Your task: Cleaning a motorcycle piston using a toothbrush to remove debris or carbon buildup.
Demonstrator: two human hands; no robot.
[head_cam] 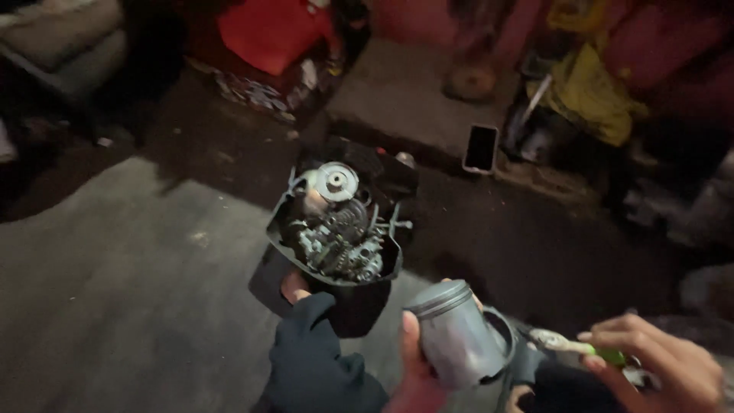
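I'm over a dusty grey concrete floor (115, 306) in a dim, cluttered room. My left fingers (413, 336) wrap one grey metal piston (455, 336). My right fingers (612, 336) pinch one green-handled brush (569, 346), just beside the piston. Beyond my fingers lies one black tray (279, 229) of greasy engine parts (340, 237), and farther off one phone (481, 147).

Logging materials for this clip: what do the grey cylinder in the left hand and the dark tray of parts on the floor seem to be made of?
The grey cylindrical piston in the left hand looks like bare metal, probably aluminium: dull matt sheen, machined grooves near its top. The dark shallow tray of gears and small parts looks like moulded black plastic, judging by its thin, curved rim, though the dim light leaves this uncertain.
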